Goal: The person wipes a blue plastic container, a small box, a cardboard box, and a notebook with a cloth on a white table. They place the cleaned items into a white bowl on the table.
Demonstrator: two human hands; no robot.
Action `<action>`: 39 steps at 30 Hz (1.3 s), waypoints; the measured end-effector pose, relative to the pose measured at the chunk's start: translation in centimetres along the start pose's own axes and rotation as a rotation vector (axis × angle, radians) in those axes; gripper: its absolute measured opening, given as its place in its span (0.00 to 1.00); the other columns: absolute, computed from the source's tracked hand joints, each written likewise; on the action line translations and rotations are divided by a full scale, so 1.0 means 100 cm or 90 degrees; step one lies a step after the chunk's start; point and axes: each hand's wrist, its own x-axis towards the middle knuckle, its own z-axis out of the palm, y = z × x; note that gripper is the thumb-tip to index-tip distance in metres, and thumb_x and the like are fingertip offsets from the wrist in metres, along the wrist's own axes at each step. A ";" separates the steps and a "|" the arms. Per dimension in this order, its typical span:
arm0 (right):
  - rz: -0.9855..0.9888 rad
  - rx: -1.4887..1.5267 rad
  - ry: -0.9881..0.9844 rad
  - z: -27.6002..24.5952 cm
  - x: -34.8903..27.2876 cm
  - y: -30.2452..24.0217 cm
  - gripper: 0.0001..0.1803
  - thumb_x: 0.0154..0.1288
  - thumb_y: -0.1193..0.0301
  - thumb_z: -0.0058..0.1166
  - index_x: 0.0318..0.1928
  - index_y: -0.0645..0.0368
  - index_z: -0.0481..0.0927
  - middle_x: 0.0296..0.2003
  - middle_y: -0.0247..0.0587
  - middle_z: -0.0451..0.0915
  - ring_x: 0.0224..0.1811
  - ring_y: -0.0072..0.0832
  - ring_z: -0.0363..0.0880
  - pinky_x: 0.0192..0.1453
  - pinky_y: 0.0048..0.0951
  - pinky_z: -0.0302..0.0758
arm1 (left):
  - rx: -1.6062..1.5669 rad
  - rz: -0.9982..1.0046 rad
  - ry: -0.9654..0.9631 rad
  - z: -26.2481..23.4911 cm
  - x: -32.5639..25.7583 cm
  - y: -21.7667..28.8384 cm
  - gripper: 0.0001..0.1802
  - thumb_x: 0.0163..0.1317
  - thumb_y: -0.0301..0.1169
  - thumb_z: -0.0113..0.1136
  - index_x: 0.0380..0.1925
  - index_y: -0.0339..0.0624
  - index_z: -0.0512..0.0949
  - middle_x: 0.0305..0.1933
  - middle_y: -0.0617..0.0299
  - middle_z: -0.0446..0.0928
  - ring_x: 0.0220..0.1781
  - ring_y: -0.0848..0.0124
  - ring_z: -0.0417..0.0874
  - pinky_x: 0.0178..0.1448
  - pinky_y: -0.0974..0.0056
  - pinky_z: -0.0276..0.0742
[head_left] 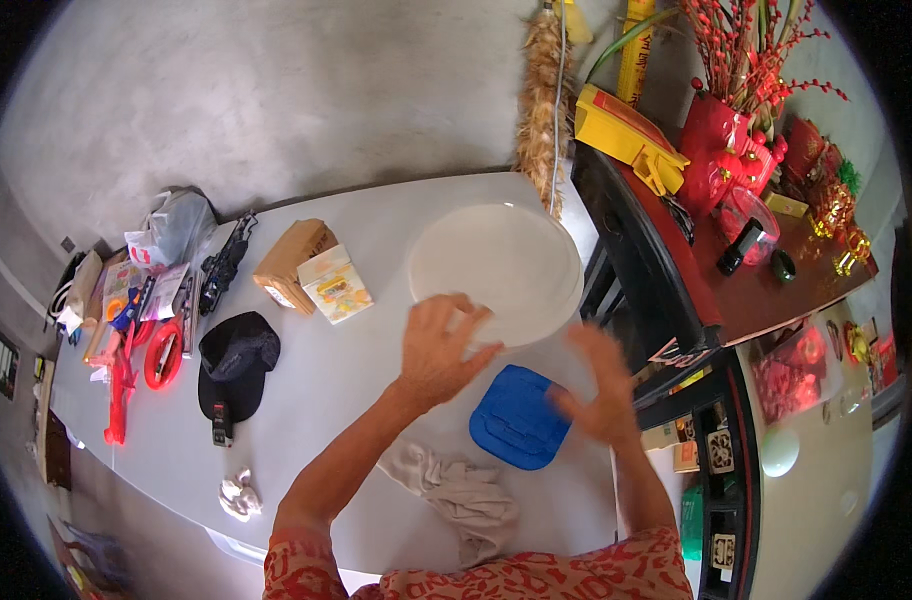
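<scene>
A large round whitish piece, either a lid or a plate, lies flat on the grey-white table. Over its near left rim is my left hand, fingers apart and holding nothing; I cannot tell whether it touches the rim. A blue square lid with rounded corners lies closer to me, between my forearms. Just right of it, my right hand is blurred by motion, with thumb and fingers spread and nothing between them. The thumb overlaps the blue lid's right edge. A crumpled pale cloth lies close to my body.
To the left on the table are a black cap, a brown box, a small white box, red-handled scissors and a crumpled white item. A dark red-topped cabinet with decorations borders the right.
</scene>
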 end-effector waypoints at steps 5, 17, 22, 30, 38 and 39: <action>0.315 0.147 0.123 0.002 0.103 0.051 0.31 0.61 0.59 0.57 0.61 0.63 0.69 0.56 0.54 0.72 0.55 0.41 0.72 0.54 0.41 0.71 | -0.303 -0.631 0.304 0.039 -0.006 -0.061 0.29 0.58 0.43 0.64 0.55 0.39 0.69 0.46 0.55 0.72 0.48 0.60 0.72 0.53 0.57 0.67; 0.401 0.243 0.012 0.041 0.133 0.103 0.15 0.62 0.67 0.45 0.40 0.67 0.77 0.30 0.45 0.76 0.34 0.27 0.74 0.39 0.30 0.72 | -0.420 -0.765 0.007 0.009 0.014 -0.053 0.28 0.56 0.44 0.62 0.53 0.38 0.75 0.36 0.62 0.76 0.36 0.72 0.75 0.31 0.66 0.71; 0.380 0.118 -0.023 0.041 0.134 0.111 0.20 0.62 0.65 0.45 0.48 0.67 0.76 0.36 0.54 0.79 0.40 0.33 0.77 0.45 0.32 0.73 | -0.615 -0.840 0.001 0.015 0.011 -0.067 0.34 0.52 0.36 0.66 0.57 0.28 0.68 0.36 0.58 0.72 0.28 0.72 0.73 0.21 0.69 0.64; 0.292 -0.042 -0.085 0.031 0.159 0.084 0.26 0.63 0.63 0.44 0.58 0.63 0.71 0.49 0.63 0.77 0.54 0.53 0.75 0.60 0.42 0.69 | -0.556 -0.858 -0.061 0.008 0.023 -0.058 0.34 0.51 0.34 0.66 0.57 0.31 0.66 0.41 0.56 0.72 0.35 0.65 0.76 0.26 0.65 0.70; 0.290 0.047 -0.099 0.043 0.155 0.113 0.27 0.63 0.62 0.43 0.61 0.59 0.70 0.51 0.60 0.76 0.55 0.51 0.75 0.61 0.40 0.68 | -0.550 -0.681 -0.013 0.047 0.018 -0.116 0.36 0.58 0.39 0.58 0.66 0.39 0.61 0.51 0.47 0.71 0.52 0.62 0.75 0.49 0.58 0.75; 0.302 0.040 -0.106 0.039 0.157 0.106 0.27 0.63 0.62 0.43 0.61 0.59 0.70 0.51 0.60 0.76 0.56 0.50 0.74 0.62 0.39 0.68 | -0.544 -0.683 -0.029 0.047 0.019 -0.115 0.35 0.59 0.39 0.58 0.65 0.39 0.61 0.49 0.48 0.72 0.50 0.62 0.75 0.49 0.59 0.76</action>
